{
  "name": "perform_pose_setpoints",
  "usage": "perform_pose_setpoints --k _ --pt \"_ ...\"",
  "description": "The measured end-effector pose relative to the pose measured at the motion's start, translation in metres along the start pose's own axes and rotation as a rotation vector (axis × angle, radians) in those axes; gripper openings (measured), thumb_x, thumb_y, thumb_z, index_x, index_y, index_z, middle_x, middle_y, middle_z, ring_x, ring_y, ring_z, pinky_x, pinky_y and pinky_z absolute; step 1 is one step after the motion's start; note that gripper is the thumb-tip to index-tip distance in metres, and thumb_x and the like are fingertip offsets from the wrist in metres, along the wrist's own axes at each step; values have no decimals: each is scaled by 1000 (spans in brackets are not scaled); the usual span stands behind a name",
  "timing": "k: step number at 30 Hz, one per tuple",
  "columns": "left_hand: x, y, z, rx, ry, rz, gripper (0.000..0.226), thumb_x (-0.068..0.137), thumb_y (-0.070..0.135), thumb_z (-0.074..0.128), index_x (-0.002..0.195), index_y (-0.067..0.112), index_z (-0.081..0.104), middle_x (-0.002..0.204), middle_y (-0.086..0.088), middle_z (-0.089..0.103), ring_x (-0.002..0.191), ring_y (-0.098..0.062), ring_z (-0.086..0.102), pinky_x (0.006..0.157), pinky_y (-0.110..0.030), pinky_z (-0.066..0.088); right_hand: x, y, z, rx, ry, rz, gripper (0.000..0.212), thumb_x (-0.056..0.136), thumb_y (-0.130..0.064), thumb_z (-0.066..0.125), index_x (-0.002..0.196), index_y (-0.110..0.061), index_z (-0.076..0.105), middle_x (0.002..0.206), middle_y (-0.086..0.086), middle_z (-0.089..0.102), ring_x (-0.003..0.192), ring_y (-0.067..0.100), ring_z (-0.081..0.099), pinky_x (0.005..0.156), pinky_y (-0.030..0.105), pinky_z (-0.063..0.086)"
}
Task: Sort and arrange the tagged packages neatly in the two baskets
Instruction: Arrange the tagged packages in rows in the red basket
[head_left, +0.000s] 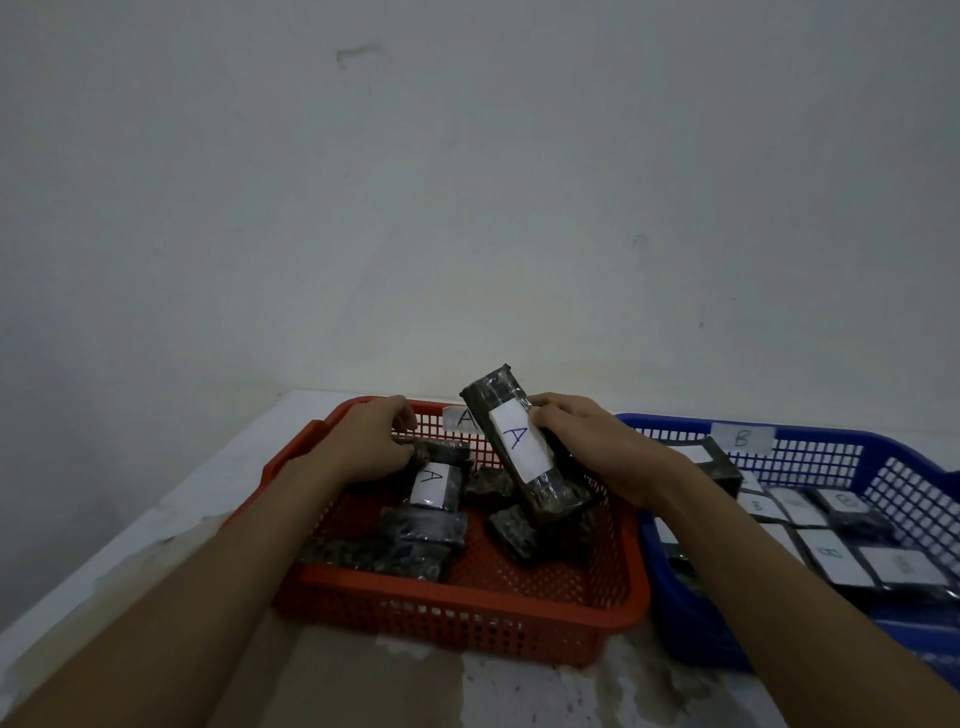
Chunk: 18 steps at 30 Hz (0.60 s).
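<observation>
A red basket (467, 618) tagged "A" holds several dark wrapped packages. My right hand (587, 441) grips a tall package with a white "A" label (511, 441), tilted up above the basket's middle. My left hand (371, 441) is closed on the top of another "A"-labelled package (434, 480) that stands at the basket's back left. To the right, a blue basket (883, 457) tagged "B" holds several flat packages with white "B" labels (831, 556) laid in rows.
Both baskets stand side by side on a pale, worn table (171, 525) pushed against a plain white wall (467, 208). Loose dark packages (514, 530) lie jumbled on the red basket's floor.
</observation>
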<state>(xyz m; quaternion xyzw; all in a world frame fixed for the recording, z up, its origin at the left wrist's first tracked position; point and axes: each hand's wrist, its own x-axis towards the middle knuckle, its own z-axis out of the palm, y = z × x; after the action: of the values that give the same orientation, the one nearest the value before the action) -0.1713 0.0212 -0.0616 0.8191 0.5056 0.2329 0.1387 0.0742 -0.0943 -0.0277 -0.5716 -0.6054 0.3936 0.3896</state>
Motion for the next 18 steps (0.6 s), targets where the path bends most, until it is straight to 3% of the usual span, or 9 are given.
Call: perform_pose_setpoints --k 2,4,6,9,12,16,18 --pt "7 -11 -8 46 -125 -26 33 80 22 77 104 29 56 112 3 63 100 -15 59 81 -25 52 10 2 1 -82 -8 4 31 99 -33 42 116 -29 67 111 -3 72 100 16 68 92 37 56" --pt "9 -20 -13 68 -282 -47 46 78 32 80 117 29 56 115 6 61 103 -15 59 85 -28 51 19 2 2 -175 -31 4 32 95 -37 42 113 -32 68 112 -4 71 104 16 66 95 41 53" --pt "9 -26 -13 99 -373 -36 58 79 37 80 129 28 52 115 9 55 104 -13 56 84 -25 46 27 -1 5 -262 -74 -18 36 96 -36 40 113 -20 67 111 10 68 92 17 63 85 38 52" --pt "6 -29 -6 109 -349 -1 50 85 35 75 129 27 54 121 7 58 106 -13 57 86 -25 46 43 -3 8 -324 -66 -54 44 98 -35 36 115 1 55 104 27 57 79 17 48 70 35 39" --pt "0 -30 -1 28 -350 21 39 92 33 66 129 23 59 122 2 64 110 -16 60 97 -36 49 55 2 13 -327 -7 -72 39 102 -37 37 106 -8 62 92 7 58 77 16 50 66 33 39" --pt "-12 -17 -15 -352 -241 82 14 89 30 72 103 30 72 97 2 73 87 -14 70 76 -28 53 62 18 18 -340 65 -116 27 105 -37 38 106 -22 61 97 -7 62 80 11 58 64 26 44" --pt "-18 -6 -21 -412 -307 116 16 85 33 77 100 30 75 95 2 75 87 -13 71 76 -26 55 65 22 17 -332 138 -143 24 105 -35 39 106 -24 61 96 -11 61 78 7 57 60 23 43"
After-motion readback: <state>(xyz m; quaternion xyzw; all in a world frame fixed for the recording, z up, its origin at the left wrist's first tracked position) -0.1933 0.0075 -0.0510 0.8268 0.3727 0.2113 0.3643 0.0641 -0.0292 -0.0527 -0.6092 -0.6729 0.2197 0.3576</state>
